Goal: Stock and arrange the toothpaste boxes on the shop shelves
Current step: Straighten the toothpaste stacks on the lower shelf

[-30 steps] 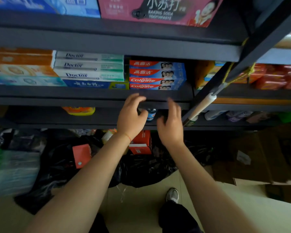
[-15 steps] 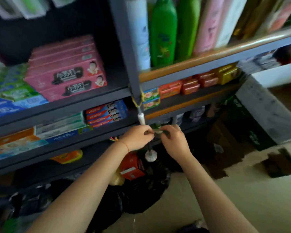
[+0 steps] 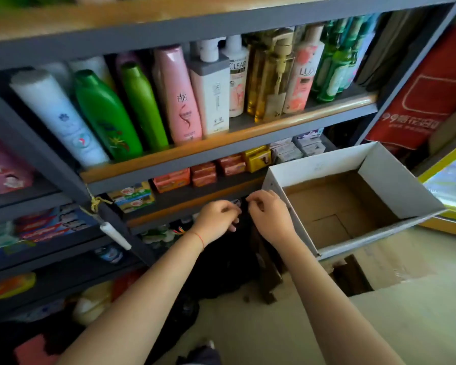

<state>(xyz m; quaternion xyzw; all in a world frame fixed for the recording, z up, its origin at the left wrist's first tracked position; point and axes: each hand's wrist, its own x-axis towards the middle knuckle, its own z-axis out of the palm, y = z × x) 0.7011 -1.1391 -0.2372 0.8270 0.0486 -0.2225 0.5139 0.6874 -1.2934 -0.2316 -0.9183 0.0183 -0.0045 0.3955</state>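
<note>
Two bare hands meet at the centre of the view, in front of a dark lower shelf edge [image 3: 195, 204]: the left hand [image 3: 217, 222] and right hand [image 3: 270, 216] both have fingers curled, fingertips nearly touching, but whether they pinch anything is too small to tell. The toothpaste boxes [image 3: 50, 225] lie stacked on a shelf at nine o'clock, well apart from the hands. An open cardboard box [image 3: 403, 180] sits at three o'clock, shampoo bottles [image 3: 179, 96] at twelve.
</note>
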